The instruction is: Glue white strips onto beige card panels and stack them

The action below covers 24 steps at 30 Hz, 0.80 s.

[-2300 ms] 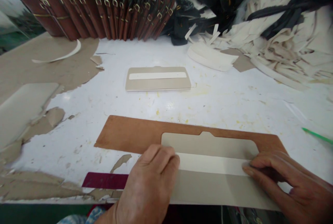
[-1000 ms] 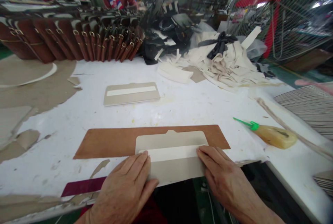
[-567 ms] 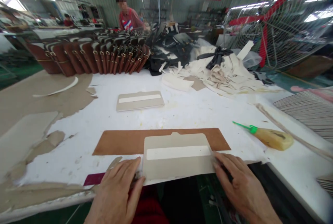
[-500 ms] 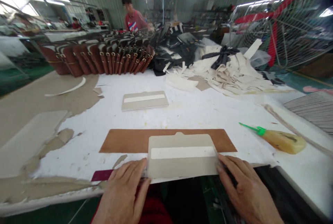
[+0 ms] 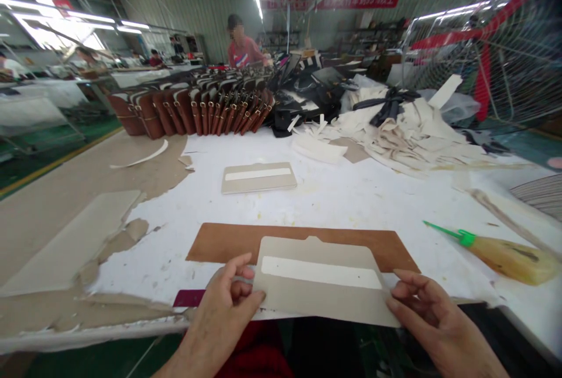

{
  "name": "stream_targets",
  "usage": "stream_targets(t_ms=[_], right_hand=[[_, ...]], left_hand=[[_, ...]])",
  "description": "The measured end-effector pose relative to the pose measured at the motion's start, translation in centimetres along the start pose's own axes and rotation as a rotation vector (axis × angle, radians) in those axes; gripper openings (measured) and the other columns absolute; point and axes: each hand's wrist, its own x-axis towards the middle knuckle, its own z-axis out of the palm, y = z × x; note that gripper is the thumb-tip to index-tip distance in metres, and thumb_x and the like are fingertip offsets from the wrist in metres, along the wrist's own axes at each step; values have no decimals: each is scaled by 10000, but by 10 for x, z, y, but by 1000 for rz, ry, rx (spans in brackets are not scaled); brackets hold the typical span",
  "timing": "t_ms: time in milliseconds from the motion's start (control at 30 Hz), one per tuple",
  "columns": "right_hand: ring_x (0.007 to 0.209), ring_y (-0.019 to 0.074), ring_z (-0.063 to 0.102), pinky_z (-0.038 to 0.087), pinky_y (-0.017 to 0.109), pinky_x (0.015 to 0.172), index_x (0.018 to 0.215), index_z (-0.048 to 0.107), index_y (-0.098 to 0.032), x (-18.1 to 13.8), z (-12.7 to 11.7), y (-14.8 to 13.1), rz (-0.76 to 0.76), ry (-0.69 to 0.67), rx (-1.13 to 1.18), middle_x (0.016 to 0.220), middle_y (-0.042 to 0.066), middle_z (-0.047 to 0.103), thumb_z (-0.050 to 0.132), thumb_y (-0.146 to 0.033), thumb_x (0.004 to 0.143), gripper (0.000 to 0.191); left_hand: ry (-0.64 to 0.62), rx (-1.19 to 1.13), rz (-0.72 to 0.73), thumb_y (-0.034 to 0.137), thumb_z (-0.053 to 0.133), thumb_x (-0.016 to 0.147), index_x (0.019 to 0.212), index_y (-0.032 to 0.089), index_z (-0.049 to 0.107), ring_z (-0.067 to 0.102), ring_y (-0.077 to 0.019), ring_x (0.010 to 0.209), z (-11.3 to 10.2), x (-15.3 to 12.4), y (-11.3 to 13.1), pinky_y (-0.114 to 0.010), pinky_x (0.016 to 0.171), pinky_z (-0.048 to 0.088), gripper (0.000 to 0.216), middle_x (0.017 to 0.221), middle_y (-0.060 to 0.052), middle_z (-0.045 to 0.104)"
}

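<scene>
A grey card panel (image 5: 322, 296) with a tab on its top edge and a white strip (image 5: 320, 272) across it is lifted slightly at the table's near edge. My left hand (image 5: 228, 308) pinches its left end between thumb and fingers. My right hand (image 5: 432, 322) grips its lower right corner. Under and behind the panel lies a long brown board (image 5: 228, 242). A small stack of like grey panels (image 5: 258, 177) with a white strip lies farther back at the table's middle.
A glue bottle with a green nozzle (image 5: 496, 252) lies at the right. Brown bags with buckles (image 5: 193, 112) stand in a row at the back, beside black bags and a heap of cream strips (image 5: 408, 132). Torn tan paper (image 5: 65, 232) covers the left. A person in red (image 5: 243, 50) works beyond.
Both hands pressed flat on the panel's ends earlier. Now they pinch its ends and the panel is raised off the brown board, drawn slightly toward me. The camera has tilted upward.
</scene>
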Motion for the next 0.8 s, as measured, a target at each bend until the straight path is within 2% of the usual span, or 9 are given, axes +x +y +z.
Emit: stream_targets(t_ms=[100, 200, 300, 367, 533, 633, 700, 800], right_hand=[[1019, 295, 772, 664, 321, 810, 1183, 650, -233, -3, 1, -2, 29, -13, 108, 1102, 85, 771, 836, -558, 721, 595], [1196, 320, 715, 646, 368, 926, 1371, 574, -253, -8, 6, -8, 60, -63, 197, 1366, 128, 706, 805, -564, 784, 703], [1263, 331, 676, 626, 391, 978, 1459, 511, -268, -13, 10, -17, 102, -114, 313, 1419, 130, 681, 825, -558, 778, 804], [1247, 333, 686, 630, 399, 972, 1478, 486, -279, -13, 12, -23, 107, -114, 378, 1404, 125, 693, 847, -555, 754, 855], [1271, 331, 672, 645, 371, 933, 1442, 541, -309, 4, 8, -38, -22, -108, 389, 1387, 108, 708, 884, -514, 714, 830], [1222, 333, 700, 662, 370, 886, 1441, 553, -313, 30, 12, -66, -94, -155, 334, 1358, 108, 723, 895, -481, 710, 824], [1171, 320, 721, 654, 370, 877, 1422, 567, -292, 53, 26, -95, -128, -177, 305, 1336, 113, 730, 884, -485, 717, 797], [1094, 274, 734, 620, 356, 880, 1363, 581, -244, 94, 62, -139, -187, -208, 314, 1290, 106, 736, 857, -461, 708, 743]], left_hand=[[-34, -219, -122, 290, 759, 737, 1309, 155, 585, 751, -185, 808, -1, 2, 2, -352, 737, 619, 613, 1230, -125, 728], [-110, -402, -233, 248, 787, 753, 1281, 178, 651, 747, -188, 956, -3, 1, 12, -319, 843, 590, 550, 1195, -86, 766], [-174, -573, -354, 227, 822, 751, 1268, 202, 693, 734, -143, 869, -5, 0, 21, -262, 810, 570, 534, 1079, -49, 795], [-148, -658, -386, 215, 866, 706, 1293, 218, 690, 711, -111, 777, -6, -1, 24, -232, 767, 561, 613, 1053, -35, 794], [-88, -651, -308, 311, 863, 749, 1361, 271, 657, 728, -151, 884, -17, -12, 32, -274, 820, 581, 647, 1181, -40, 772], [-68, -645, -233, 311, 848, 768, 1341, 282, 667, 726, -151, 896, -30, -6, 43, -258, 792, 579, 601, 1204, -35, 769], [-49, -672, -181, 255, 845, 776, 1321, 270, 671, 718, -122, 885, -39, 11, 52, -222, 787, 569, 572, 1197, -28, 770], [26, -655, -105, 130, 796, 794, 1298, 217, 667, 714, -106, 881, -54, 55, 65, -198, 794, 568, 527, 1146, -36, 773]])
